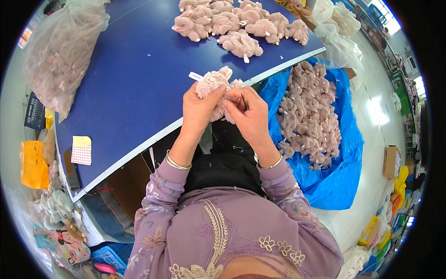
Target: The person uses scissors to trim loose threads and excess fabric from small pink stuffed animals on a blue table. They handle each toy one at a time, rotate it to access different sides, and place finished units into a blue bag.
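A small pinkish-grey plush toy [214,83] with a white label [195,76] sticking out is held just over the near edge of the blue table. My left hand [199,108] grips it from the left, thumb laid across the fleece. From the right, my right hand [249,111] pinches at the plush with thumb and fingers. A thin dark tool [244,102] pokes out between the fingers of that hand; its kind is not clear, and its tip is hidden. Both wrists wear bangles.
Several similar plush toys [241,44] lie at the table's [125,83] far side. A blue plastic sack [344,172] full of plush stands at the right. A clear bag [65,51] of plush rests at the left, and a dotted sticker sheet [81,151] near the left edge.
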Demonstrator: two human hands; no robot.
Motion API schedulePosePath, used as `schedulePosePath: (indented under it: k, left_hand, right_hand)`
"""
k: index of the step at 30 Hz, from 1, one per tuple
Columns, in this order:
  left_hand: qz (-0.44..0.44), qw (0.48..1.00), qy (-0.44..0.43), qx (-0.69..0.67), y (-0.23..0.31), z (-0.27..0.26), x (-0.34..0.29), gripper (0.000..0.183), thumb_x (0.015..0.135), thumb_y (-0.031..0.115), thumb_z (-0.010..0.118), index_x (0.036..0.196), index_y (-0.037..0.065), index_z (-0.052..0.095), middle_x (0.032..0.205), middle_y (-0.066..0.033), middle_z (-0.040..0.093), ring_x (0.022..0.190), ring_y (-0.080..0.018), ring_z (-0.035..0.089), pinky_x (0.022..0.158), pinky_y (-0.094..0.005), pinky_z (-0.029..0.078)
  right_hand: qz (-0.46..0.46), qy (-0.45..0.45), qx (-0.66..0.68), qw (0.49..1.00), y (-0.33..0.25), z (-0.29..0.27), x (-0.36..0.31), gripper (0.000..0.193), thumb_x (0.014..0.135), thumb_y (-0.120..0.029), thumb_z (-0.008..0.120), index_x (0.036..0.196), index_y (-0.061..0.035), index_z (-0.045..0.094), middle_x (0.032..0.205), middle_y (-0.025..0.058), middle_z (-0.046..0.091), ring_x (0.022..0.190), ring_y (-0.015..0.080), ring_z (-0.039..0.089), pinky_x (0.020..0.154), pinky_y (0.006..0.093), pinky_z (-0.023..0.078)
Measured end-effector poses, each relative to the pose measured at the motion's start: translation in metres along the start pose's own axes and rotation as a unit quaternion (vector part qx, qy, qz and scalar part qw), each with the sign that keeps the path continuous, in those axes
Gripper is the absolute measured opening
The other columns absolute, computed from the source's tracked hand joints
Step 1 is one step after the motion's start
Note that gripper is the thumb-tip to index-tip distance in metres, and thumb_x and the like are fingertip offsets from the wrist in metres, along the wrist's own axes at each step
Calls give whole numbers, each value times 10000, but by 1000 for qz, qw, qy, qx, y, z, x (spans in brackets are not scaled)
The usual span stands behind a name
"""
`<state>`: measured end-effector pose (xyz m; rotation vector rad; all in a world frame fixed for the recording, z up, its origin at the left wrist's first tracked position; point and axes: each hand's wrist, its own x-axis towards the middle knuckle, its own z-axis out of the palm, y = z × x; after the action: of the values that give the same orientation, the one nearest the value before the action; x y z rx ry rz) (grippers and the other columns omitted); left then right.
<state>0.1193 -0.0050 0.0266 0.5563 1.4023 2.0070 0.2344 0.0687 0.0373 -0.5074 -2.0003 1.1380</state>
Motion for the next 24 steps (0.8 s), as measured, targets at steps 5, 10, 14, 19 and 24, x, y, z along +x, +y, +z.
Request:
schedulePosePath:
  k: [5,10,14,19,24]
  left_hand:
    - [7,1000,15,-13,-2,-2,-2,228,840,109,690,1019,-20,632,914,-53,661,770,-88,609,672,-241,502]
    - [-18,999,-2,-50,-6,-1,1,230,847,126,683,1013,-21,623,889,-48,655,755,-89,607,667,-243,500]
    - [-20,996,-1,-91,-4,-4,-1,247,843,106,681,1037,-19,594,922,-58,652,779,-106,621,694,-259,512]
    - [8,997,28,-76,-4,-13,4,299,832,81,682,1085,-9,551,958,-67,639,811,-115,623,721,-265,517]
    - [49,997,38,-52,0,-10,2,302,828,72,681,1081,0,533,964,-64,628,825,-111,617,728,-261,514]
  right_hand:
    - [13,1,41,999,12,-3,-3,68,867,-39,637,899,5,597,761,25,583,610,85,501,559,229,417]
    - [117,-42,196,973,18,-12,-3,118,953,-113,551,902,-6,557,760,-12,575,603,35,452,545,184,382]
    - [168,-88,291,938,12,-13,-3,193,978,-198,527,853,-51,518,695,-19,510,510,20,352,451,184,289]
    - [136,-97,377,911,20,-23,-2,272,1011,-222,442,784,-72,453,633,-3,446,464,44,340,423,198,277]
    - [168,-90,255,948,17,-46,2,302,1035,-299,356,881,-70,479,633,-14,436,485,41,336,433,200,269]
